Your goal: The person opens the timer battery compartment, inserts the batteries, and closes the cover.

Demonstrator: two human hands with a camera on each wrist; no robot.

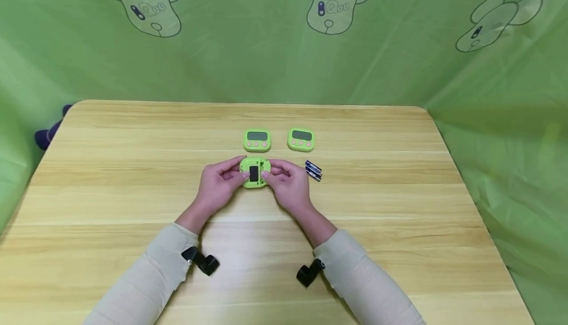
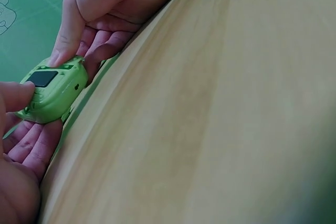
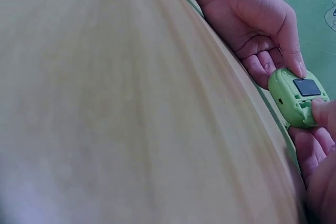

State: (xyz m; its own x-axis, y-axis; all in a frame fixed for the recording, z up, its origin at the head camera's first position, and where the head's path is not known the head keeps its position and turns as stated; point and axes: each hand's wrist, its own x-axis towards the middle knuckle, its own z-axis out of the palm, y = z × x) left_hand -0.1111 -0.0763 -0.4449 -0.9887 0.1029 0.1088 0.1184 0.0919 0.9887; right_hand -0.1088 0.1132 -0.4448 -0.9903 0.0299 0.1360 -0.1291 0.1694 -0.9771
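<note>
Both hands hold one green device (image 1: 254, 184) between them, its back with a dark rectangle facing up. My left hand (image 1: 218, 185) grips its left side, thumb on the back face and fingers beneath. On the other side my right hand (image 1: 290, 187) pinches the edge, its thumb over the slotted part of the back. In the left wrist view the device (image 2: 55, 95) shows a small hole in its side; the right wrist view shows the device (image 3: 286, 98) between the two thumbs.
Beyond the hands lie two more green devices, one (image 1: 257, 146) at the left and one (image 1: 301, 145) at the right, screens up. Several dark blue and silver batteries (image 1: 313, 170) lie beside my right hand. A green curtain (image 1: 266, 68) hangs behind the wooden table (image 1: 111, 167).
</note>
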